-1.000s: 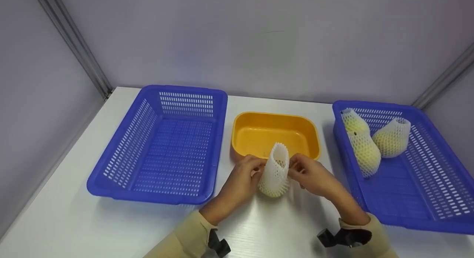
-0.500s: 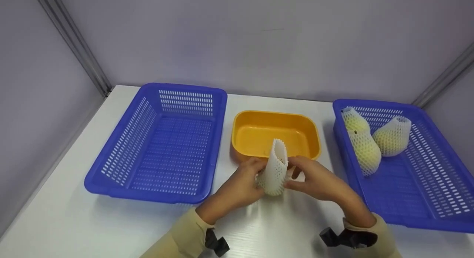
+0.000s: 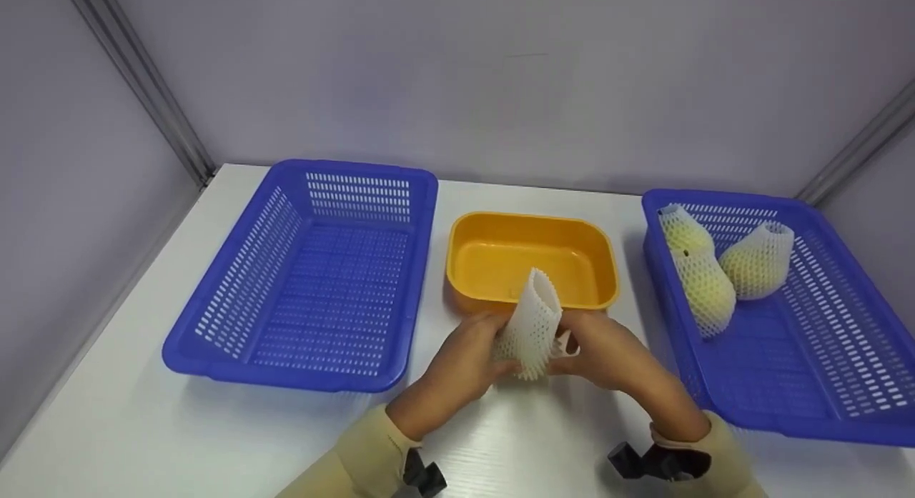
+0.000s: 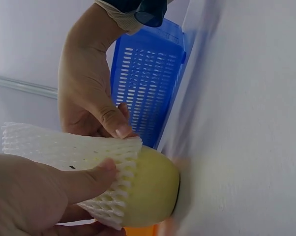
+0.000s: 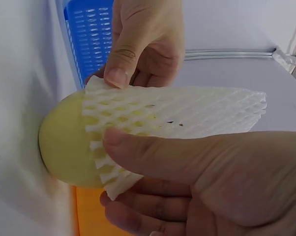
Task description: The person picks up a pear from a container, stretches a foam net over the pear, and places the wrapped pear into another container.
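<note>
A pale yellow fruit point(image 4: 153, 189) stands on the white table, its upper part inside a white foam net sleeve point(image 3: 530, 334) and its lower part bare. The sleeve's narrow open end sticks up well above the fruit. My left hand point(image 3: 465, 355) holds the sleeve from the left side, thumb near its lower edge. From the right, my right hand point(image 3: 607, 348) grips the sleeve's lower part between thumb and fingers. In the right wrist view both thumbs lie on the mesh close to its scalloped lower edge.
Behind the hands stands an orange tub point(image 3: 529, 219). A blue basket point(image 3: 300, 380) is on the left. Another blue basket point(image 3: 772, 426) on the right holds net-wrapped fruits point(image 3: 704, 294). Grey walls point(image 3: 457, 91) enclose the white table point(image 3: 214, 441).
Both thumbs have shifted to the near lower part of the sleeve, and the hands have closed in around it. The sleeve's top leans a little differently. The baskets and tub have stayed put.
</note>
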